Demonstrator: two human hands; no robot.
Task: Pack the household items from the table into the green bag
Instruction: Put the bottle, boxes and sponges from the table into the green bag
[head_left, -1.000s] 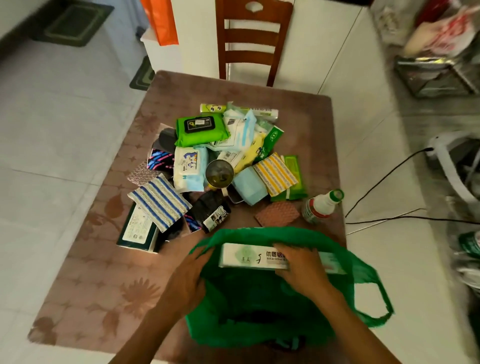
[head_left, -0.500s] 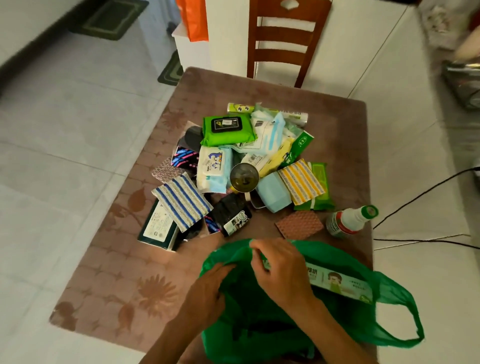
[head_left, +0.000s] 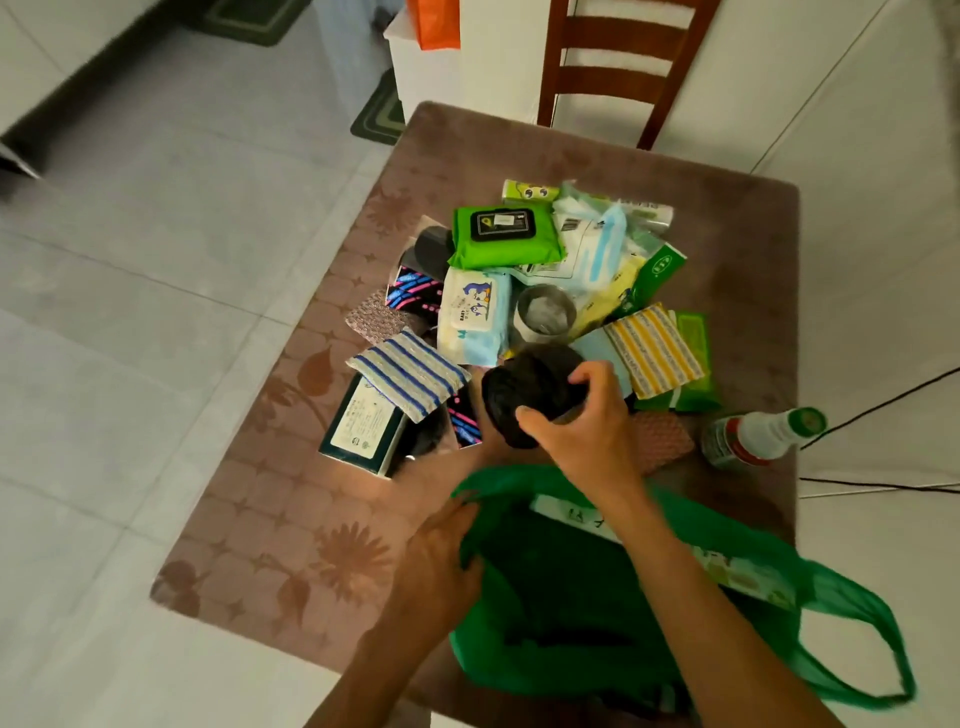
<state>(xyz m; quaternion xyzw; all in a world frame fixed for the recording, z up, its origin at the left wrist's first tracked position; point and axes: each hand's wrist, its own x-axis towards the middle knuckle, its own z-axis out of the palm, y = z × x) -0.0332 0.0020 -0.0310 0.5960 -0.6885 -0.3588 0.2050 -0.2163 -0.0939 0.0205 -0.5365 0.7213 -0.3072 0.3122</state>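
Right hand (head_left: 582, 421) moved from green bag (head_left: 597, 613) to centre pile | fingers curled around dark bundle (head_left: 524, 400) (soft, light; grip mid-body) | left hand (head_left: 441, 561) pinches bag rim.

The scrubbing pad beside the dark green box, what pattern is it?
Blue and grey-white stripes on the scrubbing pad, clearest in the head view.

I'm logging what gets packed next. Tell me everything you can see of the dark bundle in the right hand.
The dark bundle looks black, soft and fibrous, rolled into a rounded lump; what it is exactly cannot be told. The right hand grips it from the near side, thumb and fingers around it. It sits at the near edge of the pile, beside the blue-striped cloth, just beyond the green bag.
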